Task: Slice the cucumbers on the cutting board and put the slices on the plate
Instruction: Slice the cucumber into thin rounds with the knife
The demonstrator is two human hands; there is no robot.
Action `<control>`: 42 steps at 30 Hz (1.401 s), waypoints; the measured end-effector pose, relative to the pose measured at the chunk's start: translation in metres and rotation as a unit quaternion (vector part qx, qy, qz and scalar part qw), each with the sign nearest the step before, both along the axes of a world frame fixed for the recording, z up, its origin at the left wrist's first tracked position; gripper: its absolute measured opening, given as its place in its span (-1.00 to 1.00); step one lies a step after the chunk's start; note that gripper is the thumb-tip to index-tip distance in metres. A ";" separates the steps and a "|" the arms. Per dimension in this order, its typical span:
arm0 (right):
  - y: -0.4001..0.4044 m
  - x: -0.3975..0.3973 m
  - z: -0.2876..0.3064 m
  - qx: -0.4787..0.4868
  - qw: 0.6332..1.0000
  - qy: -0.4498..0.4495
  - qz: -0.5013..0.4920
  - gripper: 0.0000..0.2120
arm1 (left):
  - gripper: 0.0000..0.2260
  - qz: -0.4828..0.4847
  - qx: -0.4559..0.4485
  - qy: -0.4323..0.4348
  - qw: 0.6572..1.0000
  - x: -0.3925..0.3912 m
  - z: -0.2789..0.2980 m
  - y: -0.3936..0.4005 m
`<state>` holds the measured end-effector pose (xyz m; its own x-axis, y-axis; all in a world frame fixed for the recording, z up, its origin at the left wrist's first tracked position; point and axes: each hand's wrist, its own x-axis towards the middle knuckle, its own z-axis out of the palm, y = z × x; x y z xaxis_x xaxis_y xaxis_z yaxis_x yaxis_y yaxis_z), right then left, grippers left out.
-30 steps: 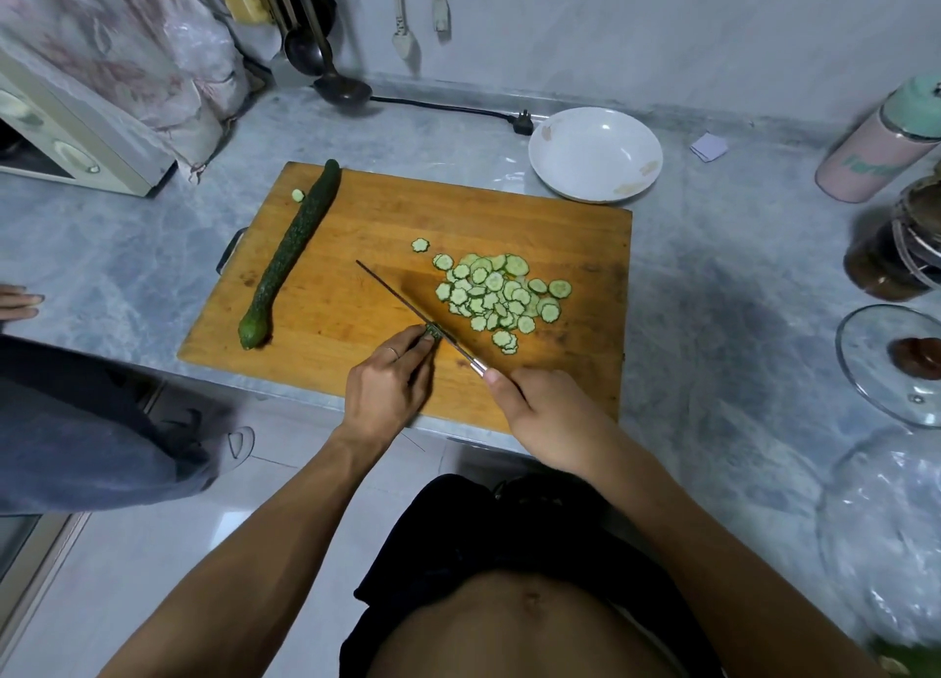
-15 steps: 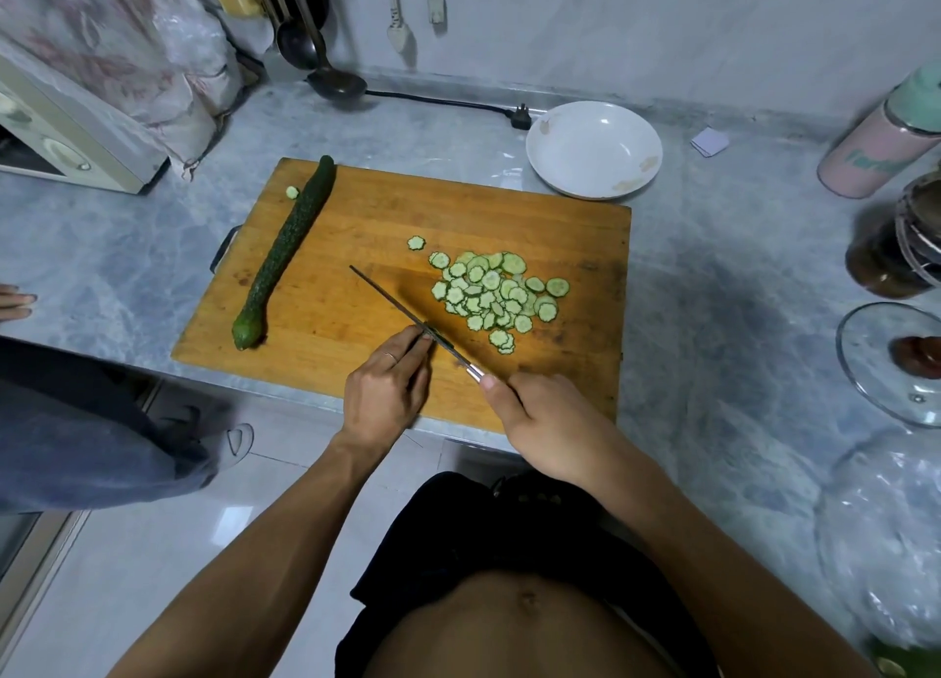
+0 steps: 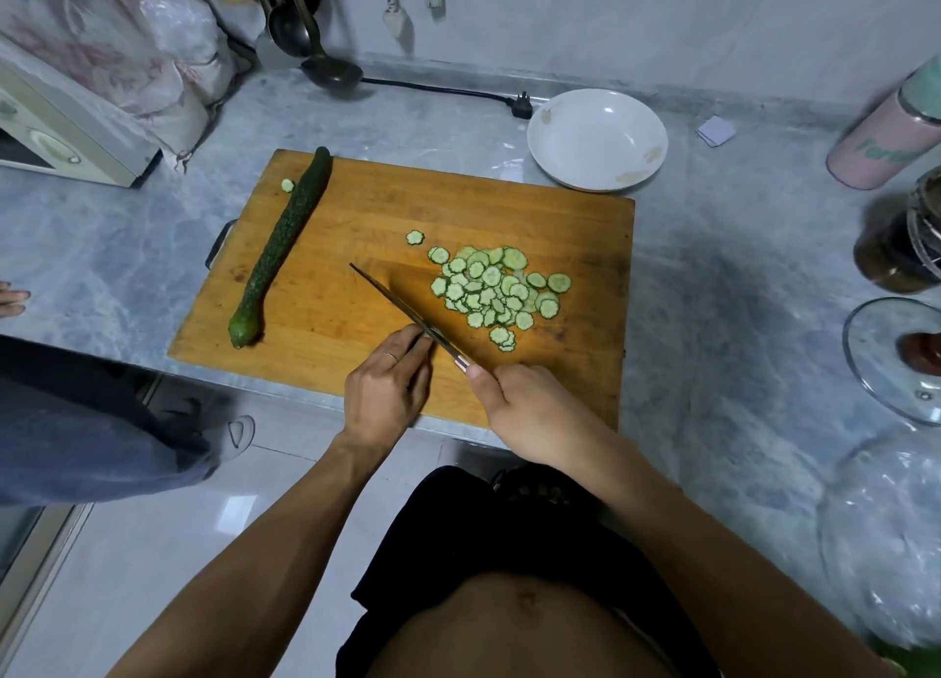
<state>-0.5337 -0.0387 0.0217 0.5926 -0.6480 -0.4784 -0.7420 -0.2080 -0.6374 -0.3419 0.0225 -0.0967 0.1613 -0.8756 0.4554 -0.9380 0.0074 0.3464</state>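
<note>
A wooden cutting board (image 3: 356, 209) lies on the grey counter. A whole dark green cucumber (image 3: 282, 242) rests along its left side, with one stray slice (image 3: 287, 185) beside its far end. A heap of cucumber slices (image 3: 496, 290) covers the board's middle right. My right hand (image 3: 529, 413) grips the handle of a knife (image 3: 402, 306), whose blade points up-left across the board. My left hand (image 3: 387, 387) has its fingertips against the blade near the handle, pinching a small cucumber end (image 3: 430, 332) that is mostly hidden. A white plate (image 3: 597, 138) sits empty beyond the board.
A ladle (image 3: 326, 66) and a power plug (image 3: 520, 104) lie at the back. Jars (image 3: 901, 239), a pink bottle (image 3: 886, 138) and a glass lid (image 3: 896, 357) crowd the right. Another person's leg (image 3: 91, 423) and fingers (image 3: 12, 298) are at the left, and a microwave (image 3: 56, 138) is in the left corner.
The cucumber end seen under my left fingertips a second ago is now almost hidden by them and the blade. Both hands stay in place; the view shifted slightly.
</note>
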 end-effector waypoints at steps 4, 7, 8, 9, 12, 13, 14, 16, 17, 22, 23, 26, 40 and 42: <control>-0.002 0.005 -0.011 0.005 1.000 0.001 -0.012 -0.54 | -0.75 0.000 -0.006 0.004 1.000 0.000 -0.001 0.000; -0.011 0.001 -0.014 0.000 0.999 -0.020 -0.026 -0.47 | -0.73 0.010 0.004 0.009 1.000 0.001 -0.002 0.000; -0.016 0.000 -0.013 0.006 0.999 -0.030 -0.034 -0.42 | -0.73 0.015 0.004 0.012 1.000 0.000 -0.002 0.001; -0.019 -0.002 -0.012 0.013 0.998 -0.042 -0.043 -0.38 | -0.74 0.022 0.002 0.017 1.000 0.000 -0.002 0.001; -0.024 -0.007 -0.008 0.011 0.997 -0.058 -0.045 -0.40 | -0.79 0.035 -0.010 0.031 0.999 -0.001 0.000 0.001; -0.024 -0.009 -0.007 0.008 0.997 -0.057 -0.044 -0.42 | -0.80 0.036 -0.012 0.032 0.999 -0.002 0.000 0.001; -0.023 -0.011 -0.006 0.006 0.997 -0.056 -0.044 -0.42 | -0.80 0.037 -0.012 0.031 0.999 -0.002 -0.001 0.001; -0.020 -0.014 -0.005 0.005 0.998 -0.049 -0.040 -0.40 | -0.80 0.036 -0.012 0.028 0.999 -0.002 -0.002 0.000; -0.018 -0.016 -0.003 0.002 0.998 -0.048 -0.034 -0.40 | -0.80 0.035 -0.011 0.027 0.999 -0.001 -0.003 0.001; -0.004 -0.017 -0.001 -0.008 0.999 -0.037 -0.004 -0.49 | -0.80 0.030 -0.011 0.036 0.999 0.001 -0.009 0.002; -0.003 -0.017 -0.002 -0.010 0.999 -0.033 -0.004 -0.50 | -0.80 0.029 -0.011 0.037 0.999 0.001 -0.009 0.002; -0.002 -0.017 -0.002 -0.012 0.999 -0.034 -0.003 -0.52 | -0.80 0.026 -0.009 0.039 0.999 0.001 -0.009 0.001; -0.013 -0.001 -0.003 0.011 1.000 -0.021 0.017 -0.47 | -0.79 0.020 -0.023 0.034 0.999 0.000 -0.008 0.001; -0.012 0.004 -0.009 0.008 1.000 -0.010 0.017 -0.50 | -0.80 0.023 -0.028 0.029 0.999 -0.001 -0.007 0.000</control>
